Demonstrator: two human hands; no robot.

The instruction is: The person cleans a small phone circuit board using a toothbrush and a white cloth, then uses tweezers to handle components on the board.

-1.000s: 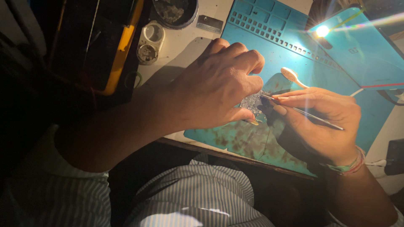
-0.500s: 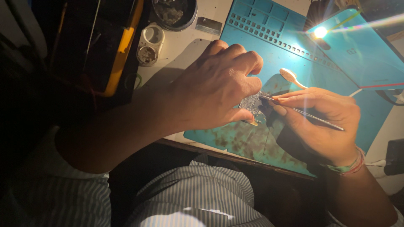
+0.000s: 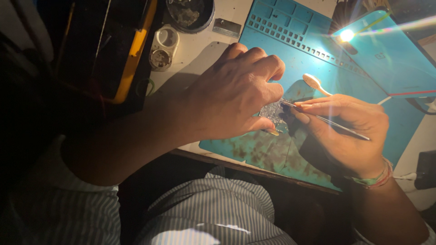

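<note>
1. Teal silicone work mat (image 3: pixel 290 41), stained brown along its near edge, covers the desk (image 3: pixel 200 52) at centre frame, seemingly to protect the surface during fine repair work.
2. At mid-frame the left hand (image 3: pixel 231 97) arches over a small glittering circuit part (image 3: pixel 271 111), its fingers curled and pressing down, apparently to pin it steady on the mat.
3. From the lower right the right hand (image 3: pixel 347 136) pinches a thin metal tool (image 3: pixel 331 123) pen-style, fingers closed around it, tip angled into the part.
4. A small pale spatula (image 3: pixel 315 83) lies on the mat just above the right hand.
5. At upper left sit a dark yellow-edged case (image 3: pixel 131 59), two small round pots (image 3: pixel 162 47) and a dark dish (image 3: pixel 190 13).
6. Most of the part is hidden under the left fingers; lamp glare at upper right washes out detail, and the left side is too dark to read.
</note>
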